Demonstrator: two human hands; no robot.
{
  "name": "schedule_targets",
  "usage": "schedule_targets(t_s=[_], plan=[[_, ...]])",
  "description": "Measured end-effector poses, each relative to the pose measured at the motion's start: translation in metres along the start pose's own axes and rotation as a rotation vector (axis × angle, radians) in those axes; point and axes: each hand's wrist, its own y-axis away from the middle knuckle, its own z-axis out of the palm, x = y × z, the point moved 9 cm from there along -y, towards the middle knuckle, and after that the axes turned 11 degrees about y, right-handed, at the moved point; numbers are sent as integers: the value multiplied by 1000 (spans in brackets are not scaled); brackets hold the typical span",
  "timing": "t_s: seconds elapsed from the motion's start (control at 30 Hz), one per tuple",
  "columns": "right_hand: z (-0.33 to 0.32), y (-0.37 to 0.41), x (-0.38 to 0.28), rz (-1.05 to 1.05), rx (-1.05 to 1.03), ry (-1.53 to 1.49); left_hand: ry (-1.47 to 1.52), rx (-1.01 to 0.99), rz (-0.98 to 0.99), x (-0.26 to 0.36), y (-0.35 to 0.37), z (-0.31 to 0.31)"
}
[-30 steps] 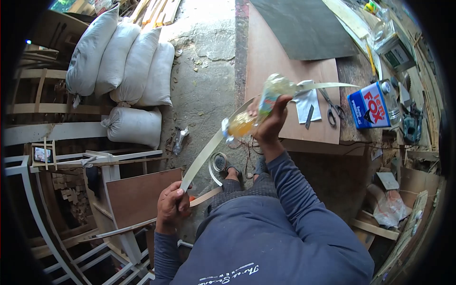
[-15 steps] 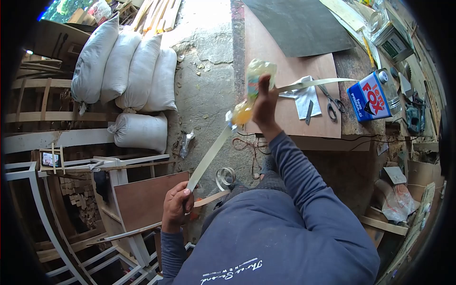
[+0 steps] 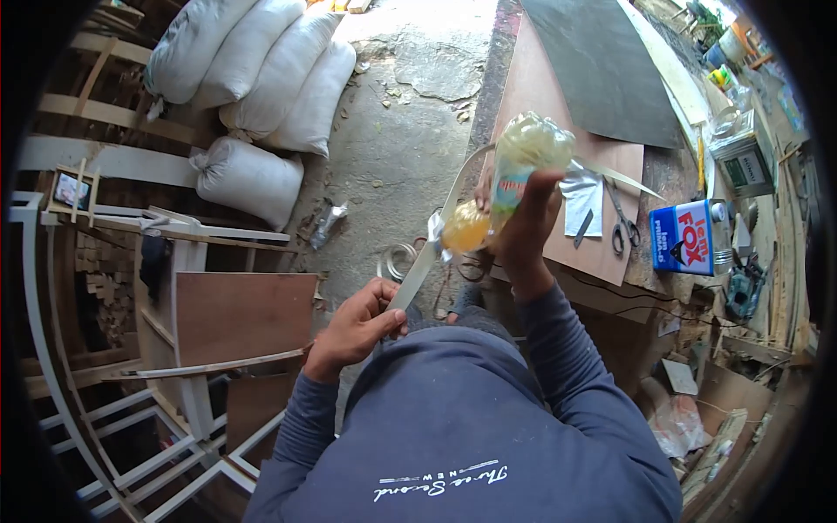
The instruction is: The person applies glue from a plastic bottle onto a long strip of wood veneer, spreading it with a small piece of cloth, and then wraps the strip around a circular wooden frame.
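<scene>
Four white sacks (image 3: 261,87) are piled on the concrete floor at eleven o'clock, the largest things in view. At one o'clock a plywood board (image 3: 532,96) covers the workbench, and a dark sheet (image 3: 602,70) lies on its far part. At nine o'clock a brown panel (image 3: 235,314) sits among white-painted frames (image 3: 52,349). A blue tin (image 3: 689,237) marked Fox stands on the bench at three o'clock, with scissors (image 3: 621,228) just at its nine o'clock and a white scrap (image 3: 582,199) beside those. Near the middle, the right hand (image 3: 523,222) is wrapped tight around a soft plastic bottle (image 3: 514,170) of yellowish liquid, tilted so its neck points down toward seven o'clock. The nozzle end sits at a pale thin strip (image 3: 423,261); I cannot tell whether they touch. That strip rises from seven o'clock, curves behind the bottle and runs out over the board toward three o'clock. The left hand (image 3: 353,329) pinches its lower end between thumb and fingertips. A small roll (image 3: 397,260) lies on the floor just at the strip's nine o'clock.
</scene>
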Motion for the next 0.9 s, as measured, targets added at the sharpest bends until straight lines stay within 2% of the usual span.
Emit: schedule_targets(t_s=[0.07,0.17,0.2,0.23,0.33,0.37,0.4,0.47,0.5,0.6,0.63,0.73,0.8,0.9], plan=[[17,26,-3,-23,-129,76,34,-62,8,-2,-11,7],[26,34,-18,-104,-137,216,61,-56,-12,6,-20,11],[21,22,-20,-119,-77,241,73,-36,-27,9,-21,9],[15,11,-21,-133,-17,266,-42,-74,-20,11,-22,6],[9,0,-28,-87,135,207,-38,-168,71,9,-26,0],[22,8,-30,-96,35,205,-105,-232,141,18,-27,2],[32,21,-30,-99,-61,205,-119,-217,112,17,-30,-2],[25,28,-14,-162,-61,309,-142,-190,44,8,-34,-11],[29,31,-13,-194,-59,361,-36,-168,66,7,-36,-13],[34,-4,-22,-143,75,387,41,-154,18,3,-35,-19],[20,-13,-7,-78,78,351,-11,-148,76,0,-37,-24],[47,9,-20,-125,-31,287,177,-136,-60,-5,-37,-28],[53,24,-13,-156,-91,300,155,-147,-60,-1,-36,-29],[49,7,-16,-284,-14,510,118,-128,-53,-1,-31,-36]])
